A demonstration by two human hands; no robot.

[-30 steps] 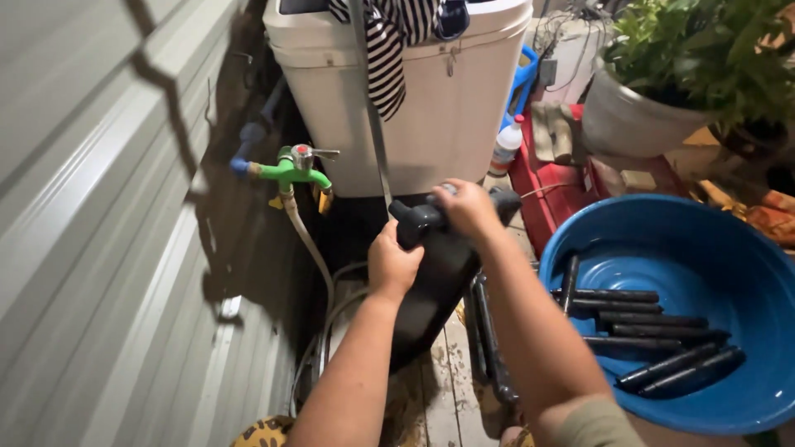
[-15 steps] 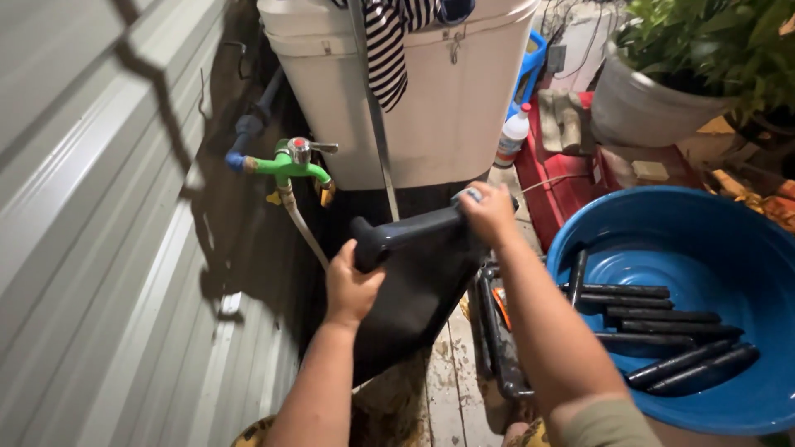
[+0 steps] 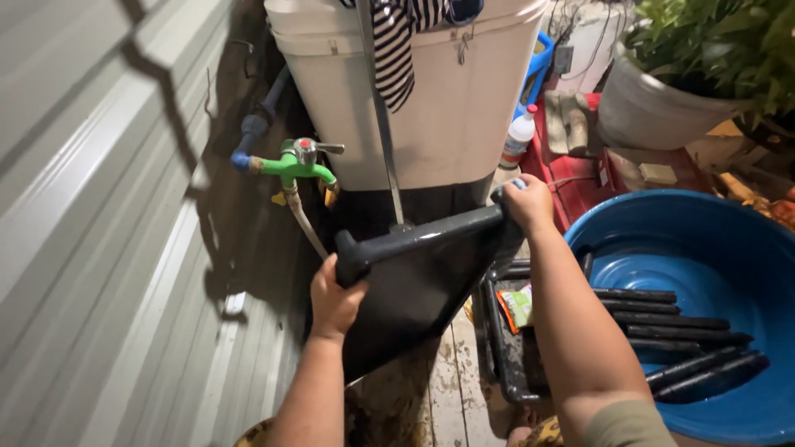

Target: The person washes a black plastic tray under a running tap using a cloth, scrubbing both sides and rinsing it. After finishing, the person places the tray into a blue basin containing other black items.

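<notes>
1. The black tray (image 3: 422, 285) is held tilted in the air below the white tub (image 3: 431, 99), its long rim running from lower left up to the right, with the broad face hanging down toward the wooden floor (image 3: 455, 389).
2. The left hand (image 3: 331, 302) grips the lower-left corner of the tray, fingers curled shut around the rim. The right hand (image 3: 526, 203) clamps the upper-right end, fingers wrapped over the edge.
3. The tray looks like stiff moulded plastic: light for its size, holding its shape and not sagging. Its surface looks glossy and possibly wet, so it may be slippery; the thick rolled rim is the sound place to hold, one hand at each end as now.
4. Just left of the tray, the green tap (image 3: 298, 161) with its pale hose (image 3: 302, 219) sticks out from the metal wall (image 3: 99, 248); a swing to that side could knock it.
5. Right of the tray lies the blue basin (image 3: 687, 273) holding black bars (image 3: 671, 319) in water. Between tray and basin sits a black crate (image 3: 505, 348) with a small packet (image 3: 517, 306) inside.
6. Above the tray a striped cloth (image 3: 397, 45) hangs over the tub; a squeeze bottle (image 3: 517, 136) and a potted plant (image 3: 662, 91) stand further right.
</notes>
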